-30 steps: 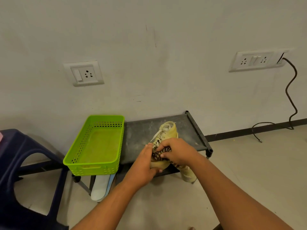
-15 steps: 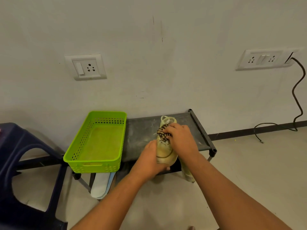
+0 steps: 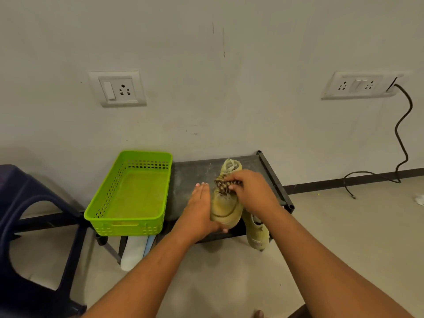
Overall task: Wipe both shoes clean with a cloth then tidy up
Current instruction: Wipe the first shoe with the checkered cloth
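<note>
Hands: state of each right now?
Left hand: open, fingers straight against the shoe.
Right hand: closed on the cloth, atop that shoe.

Even, soft indoor light, moderately bright; faint shadow on wall (image 3: 206,65) behind green basket (image 3: 128,216); no glare; wide-angle bending at frame edges; forearms at bottom slightly soft; centre sharp enough.
</note>
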